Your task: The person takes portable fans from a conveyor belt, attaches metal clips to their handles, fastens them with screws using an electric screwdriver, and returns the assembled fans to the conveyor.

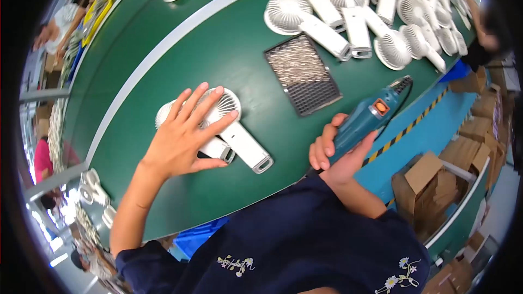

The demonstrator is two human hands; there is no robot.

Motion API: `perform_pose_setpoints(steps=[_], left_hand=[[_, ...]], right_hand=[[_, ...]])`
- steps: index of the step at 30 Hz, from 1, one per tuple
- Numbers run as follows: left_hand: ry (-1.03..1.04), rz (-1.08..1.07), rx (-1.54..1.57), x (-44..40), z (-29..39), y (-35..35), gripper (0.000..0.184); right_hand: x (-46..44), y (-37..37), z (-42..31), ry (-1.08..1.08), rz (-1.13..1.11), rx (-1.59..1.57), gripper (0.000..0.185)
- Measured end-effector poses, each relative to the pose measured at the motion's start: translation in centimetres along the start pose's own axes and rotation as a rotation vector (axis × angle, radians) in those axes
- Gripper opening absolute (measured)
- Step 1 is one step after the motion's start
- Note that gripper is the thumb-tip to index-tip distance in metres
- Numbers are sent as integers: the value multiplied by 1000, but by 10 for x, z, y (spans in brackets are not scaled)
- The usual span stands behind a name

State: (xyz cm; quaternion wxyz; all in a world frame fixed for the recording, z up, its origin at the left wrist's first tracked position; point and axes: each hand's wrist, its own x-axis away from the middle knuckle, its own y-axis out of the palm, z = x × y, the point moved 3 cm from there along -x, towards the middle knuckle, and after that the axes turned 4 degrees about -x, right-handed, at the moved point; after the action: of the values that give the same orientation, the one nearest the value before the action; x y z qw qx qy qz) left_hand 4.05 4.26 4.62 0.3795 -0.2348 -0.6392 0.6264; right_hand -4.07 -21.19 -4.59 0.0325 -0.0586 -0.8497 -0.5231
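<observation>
Left grip (pixel 177 140): wide over two fans (pixel 248 148)
Right grip (pixel 340 152): holding my driver (pixel 359 126)
Fan step: likely positioning
Next move: steadying one, I judge

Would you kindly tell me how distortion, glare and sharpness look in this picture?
Head view: wide-angle distortion with black corners; soft sheen on the green table; burnt-out lights at lower left; left hand and teal power tool fairly crisp; people at left edge indistinct.
</observation>
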Motion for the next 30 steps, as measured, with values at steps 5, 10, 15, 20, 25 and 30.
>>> perform_pose_setpoints(steps=[5,10,15,20,25,30], left_hand=[[63,33,-121,-16,13,25,84],[-117,144,-52,-12,53,35,84],[-107,95,-6,-31,84,25,89],[-112,91,37,-48,81,25,90],[-173,154,132,-71,77,18,87],[-14,244,216,-112,87,8,79]], right_hand=[[2,1,-1,-28,7,-11,75],[-2,15,10,68,162,88,73],[-10,25,21,123,119,213,75],[-10,17,10,39,160,38,71],[4,-2,-18,-77,177,12,71],[6,-4,-18,-84,135,42,71]])
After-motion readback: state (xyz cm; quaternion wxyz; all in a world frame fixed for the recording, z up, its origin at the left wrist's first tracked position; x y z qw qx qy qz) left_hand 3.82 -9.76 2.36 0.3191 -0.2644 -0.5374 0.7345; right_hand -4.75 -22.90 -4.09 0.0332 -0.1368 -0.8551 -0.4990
